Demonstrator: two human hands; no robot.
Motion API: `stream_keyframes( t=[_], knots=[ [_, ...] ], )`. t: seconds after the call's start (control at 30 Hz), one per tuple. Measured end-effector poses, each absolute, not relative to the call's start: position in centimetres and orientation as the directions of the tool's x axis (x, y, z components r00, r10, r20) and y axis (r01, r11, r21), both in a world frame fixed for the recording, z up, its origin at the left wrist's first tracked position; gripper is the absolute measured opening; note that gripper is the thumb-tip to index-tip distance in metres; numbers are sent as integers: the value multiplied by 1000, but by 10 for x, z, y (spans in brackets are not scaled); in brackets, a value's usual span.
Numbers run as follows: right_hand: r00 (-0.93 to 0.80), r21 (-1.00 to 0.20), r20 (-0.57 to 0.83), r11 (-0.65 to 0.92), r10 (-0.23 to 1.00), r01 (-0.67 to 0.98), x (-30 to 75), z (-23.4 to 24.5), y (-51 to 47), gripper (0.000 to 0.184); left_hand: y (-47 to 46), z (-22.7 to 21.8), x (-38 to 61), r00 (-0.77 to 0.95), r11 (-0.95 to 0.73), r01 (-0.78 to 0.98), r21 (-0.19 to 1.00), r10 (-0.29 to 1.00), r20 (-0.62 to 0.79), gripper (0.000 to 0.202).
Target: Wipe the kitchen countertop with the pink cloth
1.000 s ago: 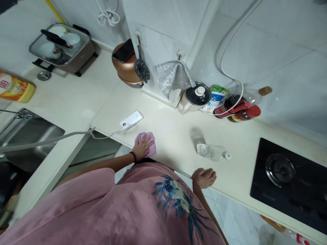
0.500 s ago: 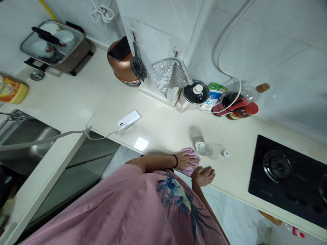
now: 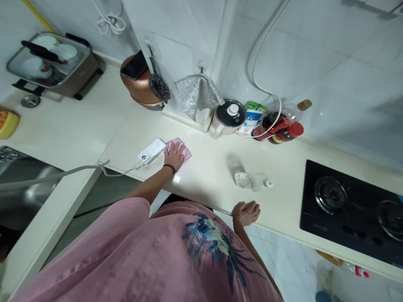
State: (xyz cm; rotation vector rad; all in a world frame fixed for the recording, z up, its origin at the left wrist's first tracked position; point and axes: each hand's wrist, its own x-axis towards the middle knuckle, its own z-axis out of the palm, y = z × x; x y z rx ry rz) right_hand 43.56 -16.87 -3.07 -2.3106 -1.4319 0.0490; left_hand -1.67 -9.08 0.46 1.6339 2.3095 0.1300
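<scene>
The left hand (image 3: 174, 155) lies palm down with its fingers slightly spread over a pink cloth (image 3: 187, 155), pressing it flat on the pale countertop (image 3: 208, 167). The cloth sits close beside a white power bank (image 3: 155, 147) – a thin cable (image 3: 127, 170) runs from that toward the counter's front edge. The right hand (image 3: 246, 213) rests at the same edge, well apart from the cloth, its fingers extended and holding nothing that shows. Nearest to it is a clear bottle (image 3: 247, 180) with a white cap; whether it stands or lies is hard to tell. Farther right is a black gas stove (image 3: 349, 209) – by the wall is a lidded pot (image 3: 228, 115), below a hanging silvery cloth (image 3: 198, 92)
</scene>
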Motion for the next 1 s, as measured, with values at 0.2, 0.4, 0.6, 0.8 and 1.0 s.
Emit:
stream_keyframes(
  t=[0.2, 0.4, 0.6, 0.8, 1.0],
  knots=[
    [462, -379, 173, -374, 870, 846, 438, -34, -169, 69, -117, 3, 29, -242, 283, 928, 241, 952, -185, 63],
    [461, -409, 170, -364, 871, 837, 444, -40, -170, 72, -171, -13, 104, 120, -78, 942, 326, 987, -111, 60],
    [418, -528, 124, -297, 900, 796, 460, -35, -160, 107, -156, -9, 85, 48, -4, 931, 366, 993, -111, 57],
    [288, -764, 60, -142, 956, 630, 436, -9, -108, 129, -137, 7, 22, -422, 448, 825, 344, 894, -153, 62],
    [360, -921, 12, -130, 933, 368, 407, 16, -42, 118, -167, 5, 13, -565, 585, 742, 328, 808, -164, 64]
  ],
)
